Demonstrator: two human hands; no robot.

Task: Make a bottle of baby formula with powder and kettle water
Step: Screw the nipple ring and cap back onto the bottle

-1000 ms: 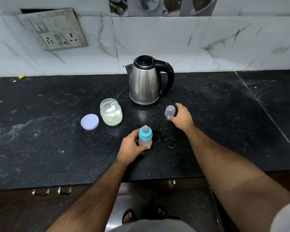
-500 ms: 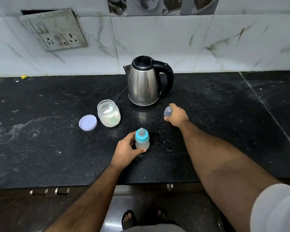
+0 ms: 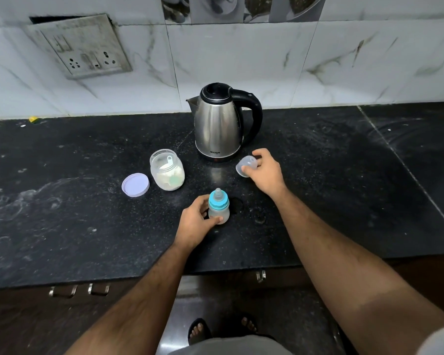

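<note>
Bottle (image 3: 218,208) stands upright on the black counter (image 3: 62,213), near its front edge, with a blue collar and clear teat screwed on. Left hand (image 3: 194,222) grips the bottle's lower body from the left, thumb across the front and fingers curled behind it. Right hand (image 3: 265,171) is off to the right and further back, pinching a clear dome cap (image 3: 246,165) between thumb and fingers; the cap is tilted, its open mouth turned toward the left, and whether it touches the counter cannot be told. Kettle (image 3: 219,124), steel with a black lid and handle, sits just behind the cap, its spout pointing left and handle to the right, close to the marble-tiled wall (image 3: 241,60). Jar (image 3: 167,170) of white powder stands open to the left of the kettle's base, a small scoop (image 3: 169,161) resting inside it. Its pale lilac lid (image 3: 135,185) lies flat on the counter just beside the jar, on the left. Socket plate (image 3: 82,44) hangs on the wall at upper left. Sandalled feet (image 3: 221,329) show on the floor below the counter.
</note>
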